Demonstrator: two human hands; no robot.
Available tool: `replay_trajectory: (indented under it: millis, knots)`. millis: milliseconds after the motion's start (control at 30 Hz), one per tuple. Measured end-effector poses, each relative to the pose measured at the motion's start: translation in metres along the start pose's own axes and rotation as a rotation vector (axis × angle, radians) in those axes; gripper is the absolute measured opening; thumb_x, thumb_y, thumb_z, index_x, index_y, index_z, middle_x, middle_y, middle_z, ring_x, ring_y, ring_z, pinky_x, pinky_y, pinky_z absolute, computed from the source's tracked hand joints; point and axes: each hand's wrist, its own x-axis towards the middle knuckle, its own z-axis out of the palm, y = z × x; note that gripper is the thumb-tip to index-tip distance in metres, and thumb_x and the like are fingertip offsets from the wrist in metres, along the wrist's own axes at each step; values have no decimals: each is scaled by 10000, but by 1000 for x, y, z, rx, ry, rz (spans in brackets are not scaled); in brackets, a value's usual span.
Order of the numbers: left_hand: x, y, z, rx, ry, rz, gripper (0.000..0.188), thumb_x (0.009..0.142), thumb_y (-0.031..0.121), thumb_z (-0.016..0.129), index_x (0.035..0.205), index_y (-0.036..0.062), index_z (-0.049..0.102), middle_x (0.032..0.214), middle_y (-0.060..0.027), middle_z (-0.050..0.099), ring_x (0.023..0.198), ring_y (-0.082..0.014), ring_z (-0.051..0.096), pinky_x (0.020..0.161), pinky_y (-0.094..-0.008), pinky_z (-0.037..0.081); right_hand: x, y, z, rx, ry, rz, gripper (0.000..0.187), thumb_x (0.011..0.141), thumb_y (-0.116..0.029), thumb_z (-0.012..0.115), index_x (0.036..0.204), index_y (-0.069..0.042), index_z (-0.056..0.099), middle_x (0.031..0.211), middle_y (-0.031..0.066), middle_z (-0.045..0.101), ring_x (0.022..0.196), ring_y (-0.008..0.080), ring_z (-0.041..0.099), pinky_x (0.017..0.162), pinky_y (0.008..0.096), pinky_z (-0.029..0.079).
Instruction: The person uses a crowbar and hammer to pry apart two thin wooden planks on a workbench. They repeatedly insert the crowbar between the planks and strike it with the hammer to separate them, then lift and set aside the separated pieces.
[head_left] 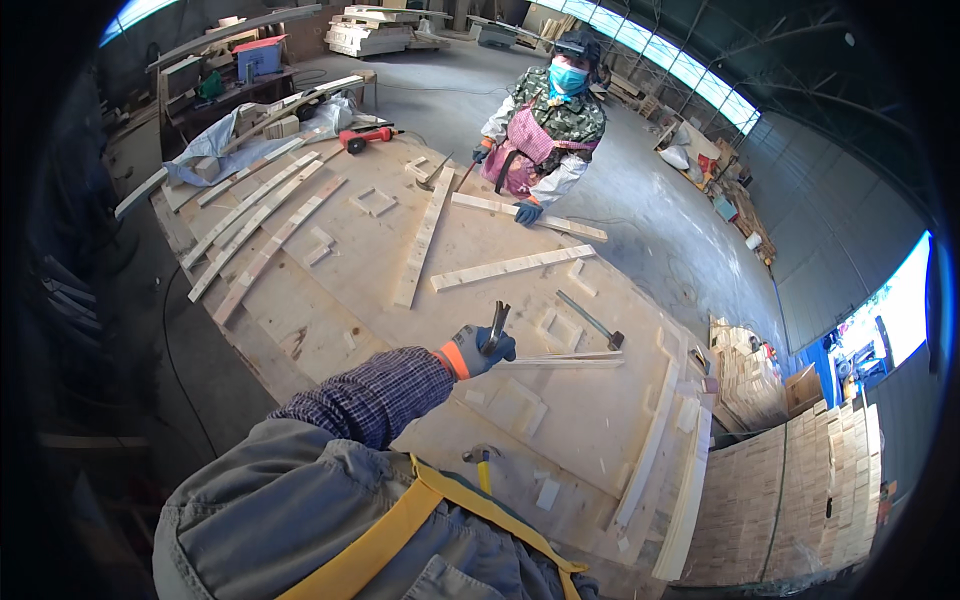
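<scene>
My left hand (478,352), in a grey glove with an orange cuff, reaches over the wooden worktable (370,290). Its fingers are closed round a dark metal tool with a forked tip (498,322), which points up; the rest of the tool is hidden in the grip. Just right of the glove, narrow wooden strips (570,360) lie on the tabletop. A hammer (592,320) rests beyond them, beside a small wooden frame (557,332). Close to my body lies a yellow-handled hammer (484,468), partly hidden by my clothing. My right hand is out of sight.
Across the table a co-worker (548,130) in blue gloves touches a wooden batten (530,215). More battens (265,225) and a red power tool (366,138) lie at the far left. Stacked timber (790,500) stands beyond the right edge.
</scene>
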Motion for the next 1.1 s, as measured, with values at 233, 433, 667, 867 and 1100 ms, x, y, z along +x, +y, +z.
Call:
replay_trajectory:
  millis: [233,433,667,867,1100]
  knots:
    - [-1,5,-5,80,32,112,140,885,121,468,848,75,595,869,-85,667,809,-255,642,748,-350,510,-3,3,1,-10,-2,5,338,751,-205,725,1038,-59,624,823,112,671,717,296,642,667,362,521]
    - [-2,4,-6,56,-9,58,179,803,-14,464,880,63,606,895,-90,670,838,-246,646,762,-336,523,-1,2,5,19,-1,11,335,754,-203,721,1039,-58,623,817,111,670,713,296,642,667,361,520]
    - [-1,0,-5,64,5,78,170,813,-6,468,910,73,583,914,-87,661,811,-247,639,726,-347,522,5,2,9,10,-1,18,332,757,-201,717,1040,-57,621,811,109,669,709,295,641,666,361,520]
    - [-1,-4,-2,11,39,82,145,818,9,473,889,74,582,901,-89,661,795,-251,641,718,-348,524,13,-2,13,-7,-3,43,329,759,-199,713,1040,-57,620,805,108,668,705,294,640,666,360,520]
    - [-2,-5,0,0,46,51,166,821,14,463,889,78,600,900,-82,666,792,-241,645,711,-343,524,23,4,22,-27,-20,56,325,763,-197,708,1041,-56,618,799,106,667,701,293,639,665,359,519]
